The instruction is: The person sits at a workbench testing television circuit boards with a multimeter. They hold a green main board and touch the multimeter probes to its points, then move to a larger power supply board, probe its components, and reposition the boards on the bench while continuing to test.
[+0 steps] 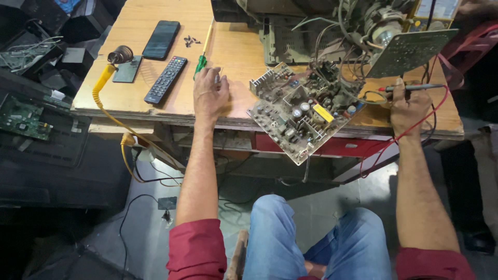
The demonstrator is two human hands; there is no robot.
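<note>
1. Left hand: knuckles up on the wooden workbench, fingers curled loosely inward; whether they pinch anything cannot be told, the fingertips being hidden from above.
2. Green-handled screwdriver with yellow shaft: just beyond the left fingertips, long axis running away from the person, handle nearest.
3. Dusty grey circuit board crowded with components: between the hands, tilted, near corner overhanging the bench edge; far side lost among tangled wires.
4. Right hand: fingers closed around a slim red-tipped test probe, lying crosswise, tip pointing left towards the board; its red lead loops below the wrist.
</note>
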